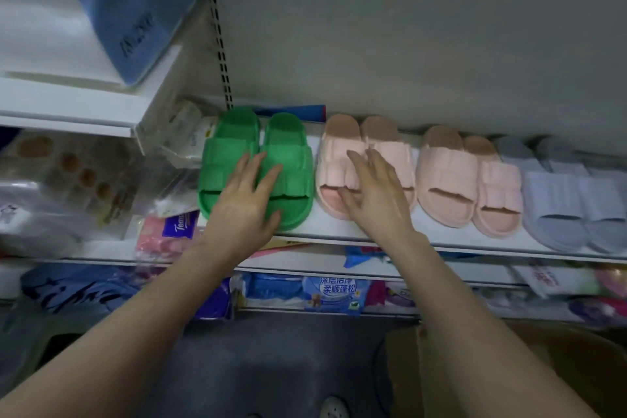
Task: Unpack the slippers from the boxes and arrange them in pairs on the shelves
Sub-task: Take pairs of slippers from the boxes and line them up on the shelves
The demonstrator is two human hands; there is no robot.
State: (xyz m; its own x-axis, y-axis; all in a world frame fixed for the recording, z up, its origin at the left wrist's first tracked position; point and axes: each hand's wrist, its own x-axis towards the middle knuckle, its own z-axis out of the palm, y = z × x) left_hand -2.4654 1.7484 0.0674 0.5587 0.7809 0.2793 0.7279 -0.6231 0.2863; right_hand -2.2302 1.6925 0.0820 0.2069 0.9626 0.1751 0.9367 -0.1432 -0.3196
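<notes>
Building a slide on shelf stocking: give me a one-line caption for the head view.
Left hand rests on the green slippers, right hand over a pink pair on the shelf.

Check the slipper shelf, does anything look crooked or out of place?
Nothing much. The green slippers, the left pink pair, the right pink pair and the lilac pair sit side by side, toes forward. Only a blue packet behind the green slippers looks misplaced.

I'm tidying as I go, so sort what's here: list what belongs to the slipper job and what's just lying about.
Job: green slippers, pink slippers, second pink pair, lilac slippers, shelf, cardboard box, left hand, right hand.
Lying about: blue towel, tissue pack, blue packet.
</notes>
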